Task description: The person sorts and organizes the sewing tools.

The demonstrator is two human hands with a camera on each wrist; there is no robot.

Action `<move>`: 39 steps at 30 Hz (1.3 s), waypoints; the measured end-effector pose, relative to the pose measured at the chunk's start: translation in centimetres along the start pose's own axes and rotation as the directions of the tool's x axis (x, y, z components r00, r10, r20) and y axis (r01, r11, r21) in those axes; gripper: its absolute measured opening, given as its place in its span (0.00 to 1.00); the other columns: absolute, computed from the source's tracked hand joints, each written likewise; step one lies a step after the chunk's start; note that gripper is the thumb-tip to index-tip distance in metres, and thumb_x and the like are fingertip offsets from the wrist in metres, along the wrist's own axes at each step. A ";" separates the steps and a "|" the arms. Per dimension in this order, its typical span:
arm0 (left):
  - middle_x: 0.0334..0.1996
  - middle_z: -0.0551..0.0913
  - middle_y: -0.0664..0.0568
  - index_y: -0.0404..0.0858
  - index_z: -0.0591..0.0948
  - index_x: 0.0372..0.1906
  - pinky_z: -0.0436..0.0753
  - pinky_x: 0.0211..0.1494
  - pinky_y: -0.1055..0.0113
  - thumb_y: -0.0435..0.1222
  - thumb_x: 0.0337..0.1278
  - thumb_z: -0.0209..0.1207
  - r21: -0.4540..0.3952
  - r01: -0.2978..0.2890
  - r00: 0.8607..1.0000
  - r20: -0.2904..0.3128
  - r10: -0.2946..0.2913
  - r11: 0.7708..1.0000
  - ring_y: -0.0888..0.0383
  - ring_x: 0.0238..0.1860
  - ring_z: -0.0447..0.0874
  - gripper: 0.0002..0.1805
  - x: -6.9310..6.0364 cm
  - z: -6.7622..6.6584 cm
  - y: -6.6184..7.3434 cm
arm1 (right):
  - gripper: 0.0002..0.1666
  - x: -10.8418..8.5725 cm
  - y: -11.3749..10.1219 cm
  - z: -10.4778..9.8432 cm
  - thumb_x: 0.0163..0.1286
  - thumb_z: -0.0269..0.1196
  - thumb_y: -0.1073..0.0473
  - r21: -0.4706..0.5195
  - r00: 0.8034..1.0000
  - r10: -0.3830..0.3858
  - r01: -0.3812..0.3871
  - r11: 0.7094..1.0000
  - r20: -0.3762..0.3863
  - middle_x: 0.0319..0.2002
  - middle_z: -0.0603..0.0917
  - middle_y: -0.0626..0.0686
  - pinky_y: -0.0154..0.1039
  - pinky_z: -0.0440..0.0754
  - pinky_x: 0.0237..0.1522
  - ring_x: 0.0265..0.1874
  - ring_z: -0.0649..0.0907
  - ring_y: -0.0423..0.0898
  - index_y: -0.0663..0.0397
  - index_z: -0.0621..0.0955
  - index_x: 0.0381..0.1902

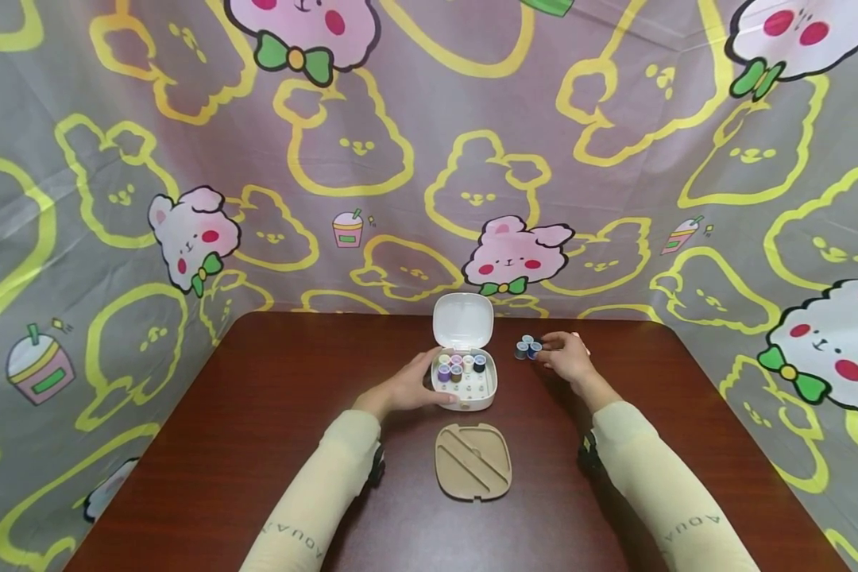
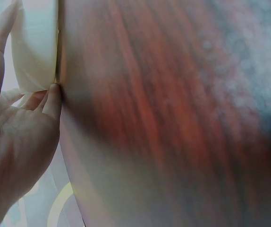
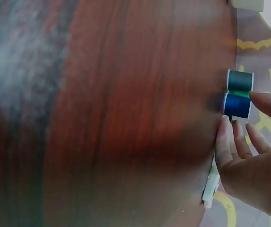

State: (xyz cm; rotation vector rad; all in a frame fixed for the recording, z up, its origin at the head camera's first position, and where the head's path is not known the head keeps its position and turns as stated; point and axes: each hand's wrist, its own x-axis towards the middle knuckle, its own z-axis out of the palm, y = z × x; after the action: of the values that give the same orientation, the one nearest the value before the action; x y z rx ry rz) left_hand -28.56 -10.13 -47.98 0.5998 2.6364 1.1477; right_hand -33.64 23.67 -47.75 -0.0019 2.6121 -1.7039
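Note:
The white box (image 1: pixel 465 403) stands with its lid raised, several thread spools in its rear rows and bare pegs in front. My left hand (image 1: pixel 409 384) grips its left side, thumb at the front; in the left wrist view the fingers of my left hand (image 2: pixel 24 132) lie against the box wall (image 2: pixel 35 47). Right of the box stand several spools close together. My right hand (image 1: pixel 566 357) has thumb and fingertips round the blue spool (image 3: pixel 237 105). Beside that one, in the right wrist view, are a dark green spool (image 3: pixel 241 81) and a partly hidden bright green one.
A tan tray (image 1: pixel 473 462) with diagonal ridges lies on the brown table (image 1: pixel 257 445) in front of the box. Behind my right hand is a small white item (image 3: pixel 212 184), partly covered. A patterned cloth (image 1: pixel 400 206) hangs around the table's back and sides.

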 end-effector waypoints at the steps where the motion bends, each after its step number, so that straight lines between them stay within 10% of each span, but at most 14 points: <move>1: 0.74 0.62 0.43 0.43 0.55 0.82 0.61 0.77 0.49 0.53 0.51 0.76 -0.001 0.002 1.000 0.000 -0.002 1.000 0.48 0.74 0.62 0.58 -0.1 0.0 0.1 | 0.27 0.1 0.1 0.1 0.68 0.65 0.71 -0.005 1.000 -0.005 0.005 1.000 -0.007 0.54 0.77 0.72 0.32 0.84 0.35 0.35 0.82 0.41 0.78 0.72 0.62; 18: 0.75 0.61 0.43 0.44 0.55 0.82 0.62 0.77 0.49 0.54 0.51 0.75 0.004 0.012 1.000 0.000 -0.012 1.000 0.48 0.74 0.62 0.58 -0.2 0.1 0.4 | 0.19 0.0 -0.2 1.1 0.65 0.70 0.64 -0.135 0.997 0.010 -0.021 0.991 -0.081 0.47 0.80 0.62 0.34 0.75 0.32 0.33 0.78 0.45 0.72 0.82 0.50; 26: 0.75 0.61 0.43 0.44 0.55 0.82 0.62 0.77 0.49 0.54 0.51 0.75 -0.005 0.011 1.000 -0.002 -0.011 1.000 0.48 0.74 0.62 0.58 -0.2 0.0 0.1 | 0.18 -0.4 -0.3 1.1 0.68 0.67 0.66 -0.016 1.000 0.018 -0.018 1.000 -0.024 0.37 0.85 0.55 0.33 0.83 0.35 0.31 0.84 0.43 0.75 0.81 0.51; 39: 0.74 0.63 0.43 0.44 0.55 0.82 0.63 0.76 0.49 0.53 0.51 0.75 -0.018 -0.010 1.000 -0.001 0.010 1.000 0.48 0.72 0.64 0.58 0.0 0.0 -0.1 | 0.21 -1.0 -0.2 0.9 0.72 0.63 0.68 0.151 0.997 0.038 -0.047 0.987 0.065 0.48 0.84 0.66 0.37 0.87 0.45 0.37 0.87 0.41 0.82 0.76 0.56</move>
State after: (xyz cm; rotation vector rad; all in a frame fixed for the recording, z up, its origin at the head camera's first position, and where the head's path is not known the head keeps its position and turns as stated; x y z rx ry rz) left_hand -28.54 -10.17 -48.05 0.6105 2.6235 1.1742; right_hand -32.61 22.77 -47.89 0.0040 2.4146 -1.8525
